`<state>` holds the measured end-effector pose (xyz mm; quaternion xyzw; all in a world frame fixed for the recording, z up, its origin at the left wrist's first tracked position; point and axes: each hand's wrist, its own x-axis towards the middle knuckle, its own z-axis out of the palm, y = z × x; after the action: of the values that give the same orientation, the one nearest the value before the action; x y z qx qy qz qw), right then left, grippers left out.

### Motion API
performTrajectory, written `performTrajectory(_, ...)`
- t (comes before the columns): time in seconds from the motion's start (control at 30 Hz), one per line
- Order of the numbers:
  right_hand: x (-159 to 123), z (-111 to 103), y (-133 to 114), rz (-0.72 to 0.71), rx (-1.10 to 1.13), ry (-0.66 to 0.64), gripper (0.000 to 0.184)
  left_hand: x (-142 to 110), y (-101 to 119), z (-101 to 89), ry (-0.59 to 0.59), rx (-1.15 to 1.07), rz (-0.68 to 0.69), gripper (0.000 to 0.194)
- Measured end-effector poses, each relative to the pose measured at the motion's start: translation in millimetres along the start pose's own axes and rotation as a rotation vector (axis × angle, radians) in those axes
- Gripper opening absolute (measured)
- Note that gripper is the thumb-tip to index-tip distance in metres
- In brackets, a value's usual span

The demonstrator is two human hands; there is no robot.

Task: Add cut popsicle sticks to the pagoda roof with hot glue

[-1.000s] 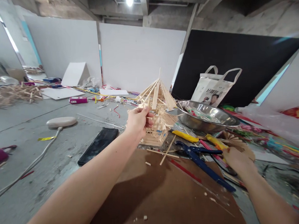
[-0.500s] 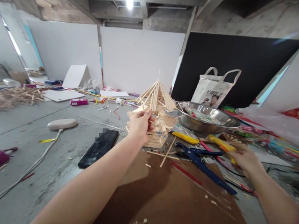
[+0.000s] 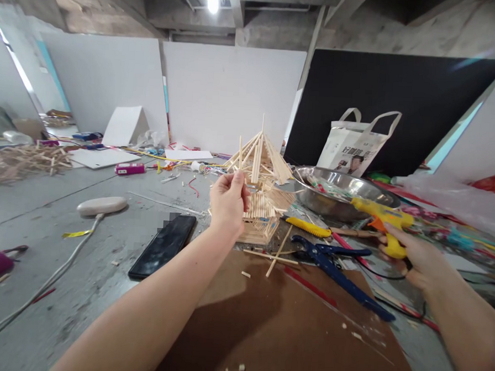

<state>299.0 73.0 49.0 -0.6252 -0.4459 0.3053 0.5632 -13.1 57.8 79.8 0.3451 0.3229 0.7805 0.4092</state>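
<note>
My left hand (image 3: 229, 198) is closed on a thin wooden stick (image 3: 240, 152), which points upward from the fingertips. Just behind that hand stands a small house model (image 3: 263, 203) built of wooden sticks, with a pointed roof (image 3: 259, 153) of slanting sticks. My right hand (image 3: 413, 258) grips a yellow hot glue gun (image 3: 389, 215) by its handle, its nozzle pointing left. The gun is held up in front of the rim of a steel basin (image 3: 341, 212). Part of the model's lower left side is hidden by my left hand.
A brown board (image 3: 265, 319) lies nearest me. By its far edge are blue cutting pliers (image 3: 338, 273), a yellow utility knife (image 3: 307, 227) and loose sticks (image 3: 279, 251). A black phone (image 3: 163, 247) lies left of my arm. Behind the basin stands a white bag (image 3: 353, 147).
My right hand has lifted the glue gun and turned it level, nozzle to the left. My left hand has shifted slightly left, and its stick now stands apart from the roof.
</note>
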Motion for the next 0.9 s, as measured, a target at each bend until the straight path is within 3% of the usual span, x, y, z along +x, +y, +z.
performTrajectory(0.1,-8.3,2.5,-21.1,-0.034,0.241,-0.182,0.012,2.2,-0.2,-1.0,0.014,0.015,0.011,0.019)
performTrajectory(0.17,-16.9,7.9,-41.0,-0.143,0.308,-0.222,0.013,3.5,-1.6,-2.0,0.010,0.018,0.011,0.019)
performTrajectory(0.23,-29.0,18.6,-62.2,-0.198,0.191,-0.316,0.014,4.1,-4.0,-3.1,0.007,0.014,0.009,0.020)
performTrajectory(0.33,-51.1,44.7,-90.1,-0.359,0.052,-0.412,0.030,2.9,-8.1,-3.8,0.007,0.008,-0.010,0.023)
performTrajectory(0.47,-73.3,84.6,-113.1,-0.461,-0.162,-0.549,0.022,-0.7,-10.4,-2.4,-0.001,0.010,-0.067,0.023)
performTrajectory(0.63,-76.4,114.4,-121.2,-0.600,-0.440,-0.501,0.024,-2.6,-7.5,-0.6,0.004,0.008,-0.146,0.022)
performTrajectory(0.77,-76.4,124.4,-122.7,-0.637,-0.547,-0.466,0.032,-2.0,-6.6,-0.9,-0.016,-0.006,-0.170,0.020)
performTrajectory(0.9,-81.9,131.7,-126.9,-0.784,-0.630,-0.457,0.028,-2.0,-8.0,-0.9,-0.014,-0.023,-0.153,0.019)
